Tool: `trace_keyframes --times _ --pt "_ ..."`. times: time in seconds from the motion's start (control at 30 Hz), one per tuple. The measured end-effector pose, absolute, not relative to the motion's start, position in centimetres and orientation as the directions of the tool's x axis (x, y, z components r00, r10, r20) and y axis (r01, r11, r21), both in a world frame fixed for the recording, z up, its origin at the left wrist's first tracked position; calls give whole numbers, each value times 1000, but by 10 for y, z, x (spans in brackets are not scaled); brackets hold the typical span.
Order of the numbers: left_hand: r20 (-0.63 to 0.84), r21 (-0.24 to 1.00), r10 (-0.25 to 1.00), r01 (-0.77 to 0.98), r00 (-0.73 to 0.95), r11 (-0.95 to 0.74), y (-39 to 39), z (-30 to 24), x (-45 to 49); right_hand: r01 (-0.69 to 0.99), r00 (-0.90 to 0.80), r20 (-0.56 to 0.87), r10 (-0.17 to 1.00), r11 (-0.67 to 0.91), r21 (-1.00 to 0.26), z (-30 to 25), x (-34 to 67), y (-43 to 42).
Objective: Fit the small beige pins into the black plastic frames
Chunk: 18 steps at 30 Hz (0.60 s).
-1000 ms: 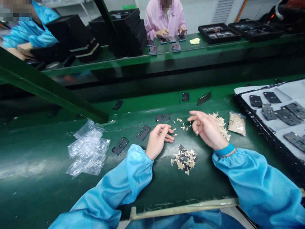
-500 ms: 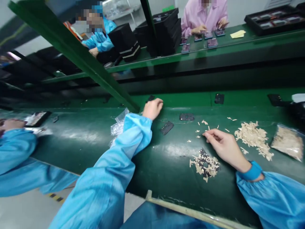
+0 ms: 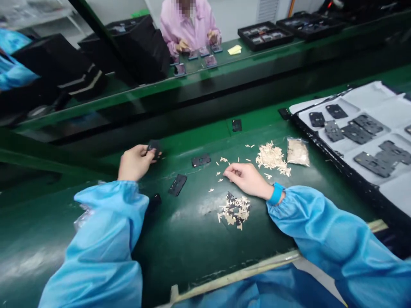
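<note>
My left hand pinches a black plastic part near the back edge of the green bench. My right hand rests low over the bench with thumb and fingertips together; whatever may be between them is too small to make out. Close by its fingertips are several small beige strips. Nearer to me lies a mixed pile of beige and black small pieces. Between my hands two flat black plastic parts lie on the bench, one tilted and one further back.
A heap of beige strips and a clear bag of them lie right of centre. At the right stands a white-lined tray with several black parts. Across the raised shelf a person in pink handles phone-like devices. A green post rises at left.
My view has swung to the right, bringing the white-lined tray into sight. My left hand has picked up the black plastic part from the back of the bench. My right hand keeps its pinch.
</note>
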<state>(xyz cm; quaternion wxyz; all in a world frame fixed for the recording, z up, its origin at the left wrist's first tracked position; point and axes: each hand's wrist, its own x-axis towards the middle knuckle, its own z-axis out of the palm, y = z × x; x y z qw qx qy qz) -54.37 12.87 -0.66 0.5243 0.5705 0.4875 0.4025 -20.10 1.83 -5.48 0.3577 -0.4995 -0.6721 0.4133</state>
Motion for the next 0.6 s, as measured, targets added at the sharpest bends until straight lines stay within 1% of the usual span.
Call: trace_keyframes --times 0.03,0.07,0.13,0.2,0.33,0.4,0.47,0.6 --pt "-34 989 990 146 139 14 110 -7 -530 369 -246 66 967 156 -916 -54 -201 17" --pt "-51 982 995 188 81 35 89 -9 -512 358 -245 62 967 150 -922 -53 -200 16" --pt "-141 975 983 191 121 116 53 -17 -473 336 -255 43 966 130 -933 -52 -197 15" --pt "-184 973 973 164 141 160 29 -29 -436 340 -295 2 956 107 -935 -51 -193 15" --pt "-187 982 960 8 208 189 16 -51 -401 402 -444 -119 888 79 -912 -45 -184 16" --pt "-179 979 962 -62 206 195 17 -56 -400 443 -511 -134 849 126 -888 -41 -181 16" --pt "-176 976 963 -94 203 198 16 -57 -403 488 -562 -110 820 221 -844 -38 -179 15" --pt "-155 982 963 -71 223 174 15 -57 -405 535 -649 -67 758 391 -749 -34 -179 13"
